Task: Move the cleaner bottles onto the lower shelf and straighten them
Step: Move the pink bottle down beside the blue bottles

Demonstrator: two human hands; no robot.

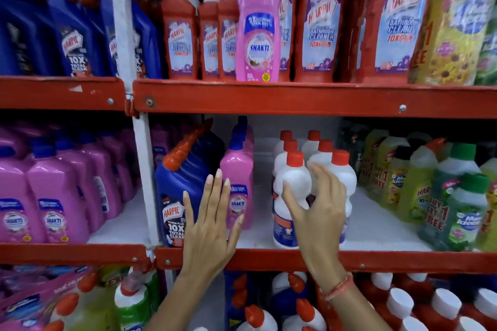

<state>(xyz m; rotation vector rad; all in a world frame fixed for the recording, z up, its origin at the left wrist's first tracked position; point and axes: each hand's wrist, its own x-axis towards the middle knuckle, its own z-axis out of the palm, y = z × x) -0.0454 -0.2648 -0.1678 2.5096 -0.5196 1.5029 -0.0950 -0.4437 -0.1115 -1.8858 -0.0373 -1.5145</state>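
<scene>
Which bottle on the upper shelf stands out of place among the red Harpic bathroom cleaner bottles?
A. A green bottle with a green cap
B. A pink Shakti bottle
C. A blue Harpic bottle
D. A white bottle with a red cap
B: a single pink Shakti bottle stands at the front edge of the upper shelf, with red Harpic bathroom cleaner bottles on both sides of it.

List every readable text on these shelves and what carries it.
"SHAKTI": pink bottle, top shelf.
"HARPIC BATHROOM CLEANER 10X": red bottle.
"HARPIC 10X TOTAL CLEAN": blue bottle, middle shelf.
"BUY 1 GET 1 FREE": green bottle pack.
White bottle label: too blurred.
</scene>
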